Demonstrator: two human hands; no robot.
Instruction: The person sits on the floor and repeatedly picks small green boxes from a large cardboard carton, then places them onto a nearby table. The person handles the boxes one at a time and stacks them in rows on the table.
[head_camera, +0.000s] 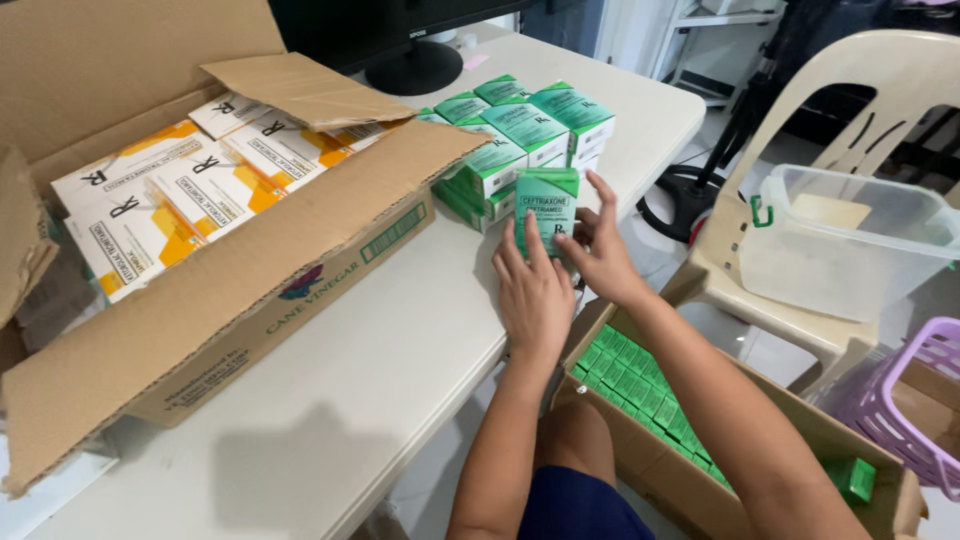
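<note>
Near the front edge of the white table (330, 400), just in front of the stack of green boxes (520, 140): one small green box (546, 208), held upright between both hands. Tall and narrow in shape, light green on the front with a white band and dark print, a darker green top. Standing on the table and touching, or almost touching, the front row of the stack behind it; cannot tell which.

Left hand (533, 292) flat against the near face of the box, fingers stretched up along it, not clenched. Right hand (603, 252) grasping the right side of the same box, thumb in front, fingers bent around the edge.

To the left of the stack: a big open cardboard carton (250, 300), filled with white and orange boxes (170, 205). Behind the stack: a black monitor stand (412, 68). Below the table edge, right of the held box: a second cardboard carton (800, 440) with many small green boxes packed in rows. Further right of the stack: a beige plastic chair (860, 90) carrying a clear plastic tub (850, 240), and a purple basket (915, 400) beside it.
</note>
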